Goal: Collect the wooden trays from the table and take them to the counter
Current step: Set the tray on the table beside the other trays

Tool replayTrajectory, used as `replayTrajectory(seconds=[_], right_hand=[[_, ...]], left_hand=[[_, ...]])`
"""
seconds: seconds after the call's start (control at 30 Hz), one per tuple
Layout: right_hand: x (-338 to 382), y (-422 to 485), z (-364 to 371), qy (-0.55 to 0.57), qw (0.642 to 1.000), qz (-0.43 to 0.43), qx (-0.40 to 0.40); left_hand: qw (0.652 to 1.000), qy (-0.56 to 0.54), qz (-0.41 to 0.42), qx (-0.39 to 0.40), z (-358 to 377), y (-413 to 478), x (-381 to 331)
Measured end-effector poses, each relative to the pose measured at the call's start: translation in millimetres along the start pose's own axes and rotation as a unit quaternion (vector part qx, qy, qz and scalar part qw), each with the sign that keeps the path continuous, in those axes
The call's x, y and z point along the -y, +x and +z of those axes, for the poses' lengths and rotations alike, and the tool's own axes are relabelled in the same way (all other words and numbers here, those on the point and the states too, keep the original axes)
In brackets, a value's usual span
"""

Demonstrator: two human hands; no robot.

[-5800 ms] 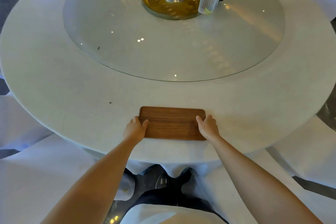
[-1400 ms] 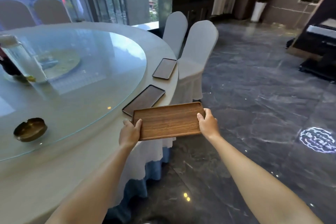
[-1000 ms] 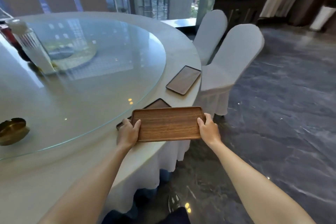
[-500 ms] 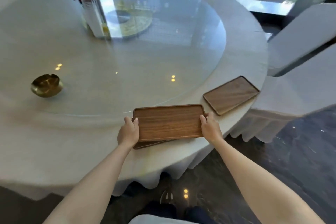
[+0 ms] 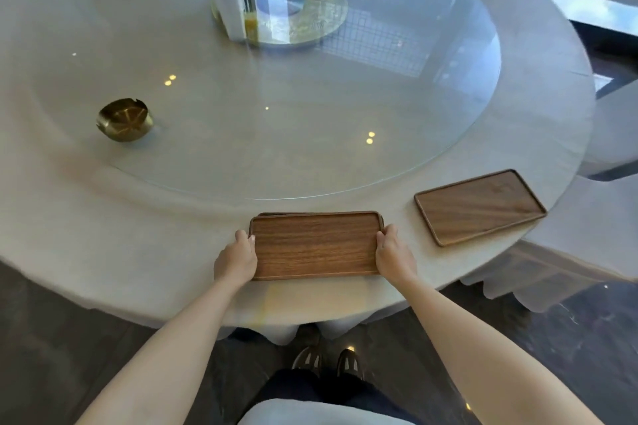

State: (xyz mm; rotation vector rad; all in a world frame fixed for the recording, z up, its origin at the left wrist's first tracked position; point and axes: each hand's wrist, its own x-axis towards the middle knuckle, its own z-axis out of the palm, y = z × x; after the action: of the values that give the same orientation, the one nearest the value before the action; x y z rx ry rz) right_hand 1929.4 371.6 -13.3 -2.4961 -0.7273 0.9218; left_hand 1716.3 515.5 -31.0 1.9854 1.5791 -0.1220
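A brown wooden tray (image 5: 316, 245) lies flat near the front edge of the round white table (image 5: 103, 235). It rests on top of a second wooden tray (image 5: 276, 213), of which only a dark far rim shows. My left hand (image 5: 236, 260) grips the top tray's left end and my right hand (image 5: 393, 254) grips its right end. A third wooden tray (image 5: 480, 205) lies alone on the table to the right, angled, apart from my hands.
A glass turntable (image 5: 276, 97) covers the table's middle, with a brass ashtray (image 5: 125, 119) on its left and a clear ribbed holder (image 5: 234, 3) by the gold hub (image 5: 303, 14). White-covered chairs (image 5: 600, 214) stand at the right. Dark floor lies below.
I carried the first tray along the table and have set it squarely over the second tray, which now is almost hidden. Both hands still hold its ends.
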Motion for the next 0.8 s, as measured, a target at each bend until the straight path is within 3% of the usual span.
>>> replayTrajectory(seconds=[0.47, 0.8], right_hand=[[-3.5, 9.9, -2.3, -0.163, 0.986, -0.011, -0.017], [-6.0, 7.4, -1.1, -0.184, 0.983, 0.006, -0.027]], left_hand=[[0.998, 0.06, 0.009, -0.01, 3.2, 17.1, -7.4], [0.997, 0.077, 0.027, 0.004, 1.9, 19.2, -6.0]])
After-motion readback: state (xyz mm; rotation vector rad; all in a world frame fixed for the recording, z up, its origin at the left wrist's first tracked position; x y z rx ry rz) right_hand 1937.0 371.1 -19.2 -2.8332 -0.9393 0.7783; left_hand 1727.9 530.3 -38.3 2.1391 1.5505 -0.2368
